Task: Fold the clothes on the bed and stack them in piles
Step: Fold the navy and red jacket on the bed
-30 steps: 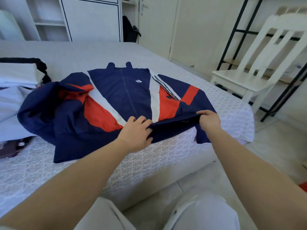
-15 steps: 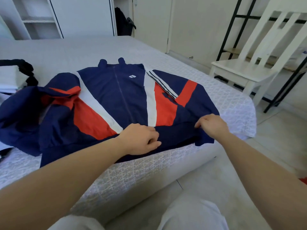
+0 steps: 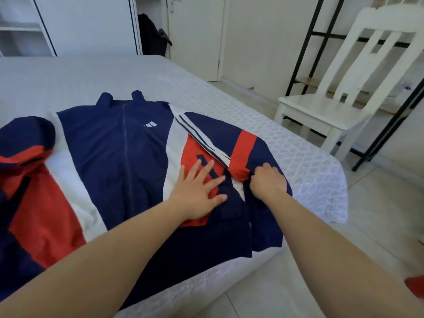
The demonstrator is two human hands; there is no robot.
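Left hand (image 3: 198,193) presses the jacket (image 3: 119,157) flat, fingers spread wide — right hand (image 3: 267,180) pinches the folded-in sleeve (image 3: 243,145), likely straightening it.

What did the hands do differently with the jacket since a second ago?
The left hand let go of the jacket's bottom hem, moved up and now presses flat on the red panel with fingers spread. The right hand also left the hem and moved up, its fingers curled on the folded-in sleeve. The jacket stays front up on the bed, with the white chair beside it.
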